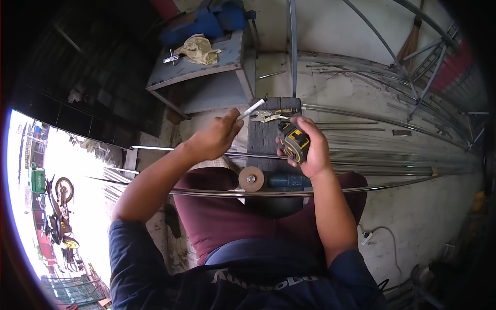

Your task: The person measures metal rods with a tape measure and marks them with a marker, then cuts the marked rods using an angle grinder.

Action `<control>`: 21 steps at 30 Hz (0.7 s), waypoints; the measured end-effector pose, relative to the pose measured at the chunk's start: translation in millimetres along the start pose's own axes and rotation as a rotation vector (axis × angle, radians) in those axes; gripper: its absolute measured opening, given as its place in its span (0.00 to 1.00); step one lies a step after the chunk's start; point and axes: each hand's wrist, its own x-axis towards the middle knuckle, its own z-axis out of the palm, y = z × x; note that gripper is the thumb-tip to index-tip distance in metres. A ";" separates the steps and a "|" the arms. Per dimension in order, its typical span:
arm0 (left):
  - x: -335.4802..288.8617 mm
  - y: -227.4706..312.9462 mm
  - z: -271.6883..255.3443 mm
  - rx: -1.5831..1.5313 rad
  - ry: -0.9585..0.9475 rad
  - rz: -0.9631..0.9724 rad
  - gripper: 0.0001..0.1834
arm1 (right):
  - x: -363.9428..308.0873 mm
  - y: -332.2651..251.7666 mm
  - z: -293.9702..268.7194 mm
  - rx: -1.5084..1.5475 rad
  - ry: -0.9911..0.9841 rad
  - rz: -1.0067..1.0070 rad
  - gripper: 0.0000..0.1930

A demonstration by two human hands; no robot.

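My left hand point(219, 134) is closed around a white marker point(254, 107) with a dark tip, which points up and to the right. In my right hand point(314, 147) sits a black and yellow tape measure point(294, 141), gripped by the fingers and thumb. Locking pliers point(266, 116) lie between the hands on a dark, worn wooden block point(261, 137). Below them a long metal tube point(258, 155) crosses the block. Nearer to me is a blue angle grinder point(284, 180) with a round tan disc point(251, 179). Another shiny tube point(227, 194) runs across above my lap.
A metal table point(201, 72) at the back left carries a blue vise point(206, 23) and a beige cloth point(199, 50). Many long tubes point(382, 157) lie on the floor to the right. A metal frame point(431, 77) stands far right; a power cable point(390, 235) lies lower right.
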 end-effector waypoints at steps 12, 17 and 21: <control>245.1 -220.7 -24.0 -0.015 0.370 -0.795 0.27 | 36.3 5.5 -56.2 0.330 0.302 0.214 0.21; 308.1 -281.4 -21.3 -0.121 0.370 -0.955 0.25 | 46.2 7.6 -62.8 0.358 0.231 0.257 0.23; 322.7 -283.4 -10.4 -0.146 0.816 -1.049 0.35 | 48.4 11.0 -66.2 0.375 0.201 0.272 0.22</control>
